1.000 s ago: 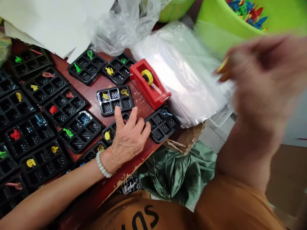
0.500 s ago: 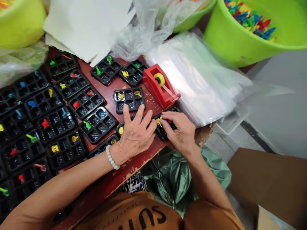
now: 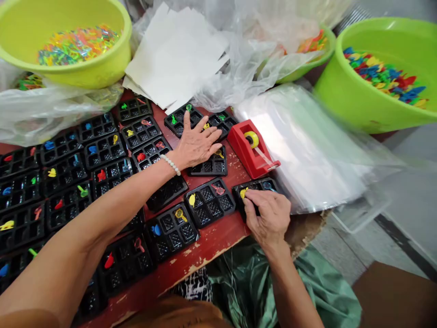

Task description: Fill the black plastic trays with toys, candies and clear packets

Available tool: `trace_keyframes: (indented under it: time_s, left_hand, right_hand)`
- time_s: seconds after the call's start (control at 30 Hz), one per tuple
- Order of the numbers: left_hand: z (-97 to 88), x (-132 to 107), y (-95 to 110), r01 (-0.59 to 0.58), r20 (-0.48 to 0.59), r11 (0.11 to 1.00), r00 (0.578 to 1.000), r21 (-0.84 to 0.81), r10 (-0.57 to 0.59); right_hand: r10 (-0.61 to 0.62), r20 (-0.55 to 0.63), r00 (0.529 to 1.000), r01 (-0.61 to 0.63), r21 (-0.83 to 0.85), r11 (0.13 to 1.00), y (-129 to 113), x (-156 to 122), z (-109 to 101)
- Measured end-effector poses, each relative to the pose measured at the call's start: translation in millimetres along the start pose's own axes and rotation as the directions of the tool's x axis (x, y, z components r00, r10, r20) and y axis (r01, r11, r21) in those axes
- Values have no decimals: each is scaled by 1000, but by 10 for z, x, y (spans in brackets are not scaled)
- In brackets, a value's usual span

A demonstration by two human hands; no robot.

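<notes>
My left hand [image 3: 198,142] lies palm down with its fingers spread over a black six-compartment tray [image 3: 208,169] and toward two trays behind it, one of them a tray with green pieces [image 3: 173,119]. Thumb and fingers of my right hand [image 3: 269,216] are pinched at a small yellow plastic piece [image 3: 243,193]. That piece is at the left corner compartment of a black tray [image 3: 257,186] by the table's right edge, and a blue piece shows in the same tray. Left of it sits a tray with a yellow and a pink piece [image 3: 210,202].
Many similar trays [image 3: 109,173] cover the left of the red table [image 3: 218,234]. A red tape dispenser [image 3: 251,150] stands beside a stack of clear plastic bags [image 3: 307,155]. Green tubs of small pieces [image 3: 378,100] [image 3: 102,73] and white paper sheets [image 3: 180,54] lie behind.
My left hand has moved away from the near trays to the farther ones, uncovering the trays in front. My right hand stays at the same tray with the yellow piece. The view has shifted.
</notes>
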State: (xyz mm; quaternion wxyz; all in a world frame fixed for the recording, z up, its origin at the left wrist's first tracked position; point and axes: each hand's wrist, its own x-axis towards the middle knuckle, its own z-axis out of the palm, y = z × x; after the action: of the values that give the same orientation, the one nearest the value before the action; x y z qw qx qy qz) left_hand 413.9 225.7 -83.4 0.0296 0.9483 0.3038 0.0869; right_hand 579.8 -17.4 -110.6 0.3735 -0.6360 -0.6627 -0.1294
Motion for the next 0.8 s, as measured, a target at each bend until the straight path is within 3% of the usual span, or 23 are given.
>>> trace_keyframes:
  time_s: [0.23,0.37,0.7,0.8]
  left_hand:
    - [51,-188,-331,48,-104,991,993,-122,-61]
    - [38,-255,-436,124,-70,984,989,-128,-134]
    - [-265,-391,-160,111,-20,992,994,-56,-112]
    - [-283,-417,-105,92,-18,995,995,-49,-93]
  right_hand:
    - [-9,73,997,7,20,1000,-31,57,43]
    - [-19,100,995,14,51,999,-46,72,36]
    - [-29,121,992,22,56,998,-100,-17,43]
    - [-18,100,995,11,65,998,-79,-66,22]
